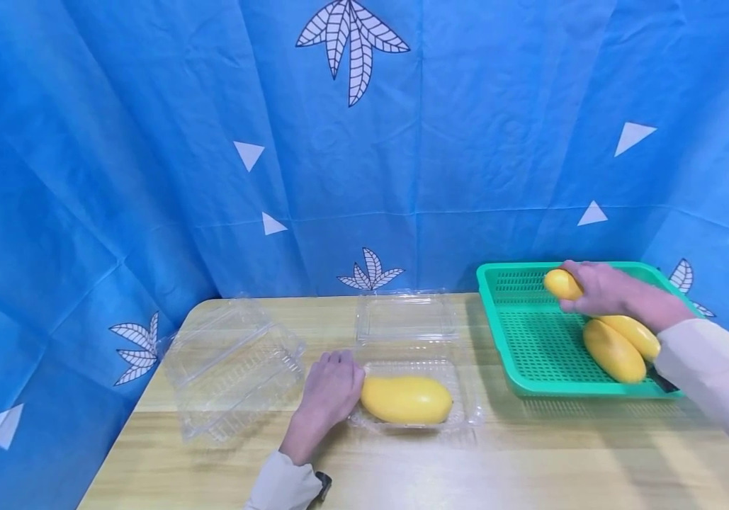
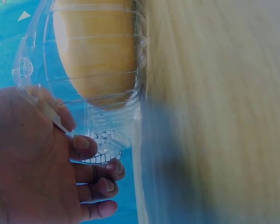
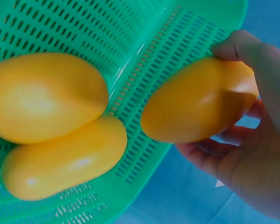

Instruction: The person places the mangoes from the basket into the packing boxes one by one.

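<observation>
My right hand (image 1: 600, 287) grips a yellow mango (image 3: 200, 100), fingers and thumb curled round it, over the far right part of a green basket (image 1: 504, 347). Two more mangoes lie side by side in the basket, one (image 3: 46, 95) fatter than the other (image 3: 67, 158). At the middle of the table stands an open clear plastic clamshell box (image 1: 466, 397) with one mango (image 1: 406, 400) lying in its base. My left hand (image 1: 332, 389) pinches the left rim of that box between thumb and forefinger, its other fingers bent beside it.
More clear clamshell packaging (image 1: 230, 375), its lid tilted, stands at the left of the wooden table (image 1: 402, 474). The lid (image 1: 405, 316) of the middle box lies back toward the blue curtain (image 1: 466, 142), which hangs behind and at both sides.
</observation>
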The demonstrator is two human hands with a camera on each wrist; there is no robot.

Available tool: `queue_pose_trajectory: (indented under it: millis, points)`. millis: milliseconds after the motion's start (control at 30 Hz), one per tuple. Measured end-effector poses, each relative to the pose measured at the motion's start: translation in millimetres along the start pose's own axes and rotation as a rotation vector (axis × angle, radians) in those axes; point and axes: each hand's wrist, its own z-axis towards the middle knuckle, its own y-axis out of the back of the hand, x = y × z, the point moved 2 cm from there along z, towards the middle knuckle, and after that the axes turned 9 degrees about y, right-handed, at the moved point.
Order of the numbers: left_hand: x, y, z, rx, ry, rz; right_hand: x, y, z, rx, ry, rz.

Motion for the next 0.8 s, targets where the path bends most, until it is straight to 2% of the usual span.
queue_pose_trajectory:
  millis: [233, 500, 800]
  points:
    - [1.6, -3.6, 2.1, 0.034, 0.031, 0.002, 9.0, -1.3, -6.0, -0.046, -0.009, 0.024]
    - [0.8, -2.9, 2.4, 0.015, 0.029, 0.025, 26.5, 1.1, -11.7, -0.143, 0.02, 0.049]
    - [-0.7, -1.2, 1.7, 0.003, 0.022, 0.043, 46.1, -1.5, -18.7, -0.208, 0.012, 0.074]
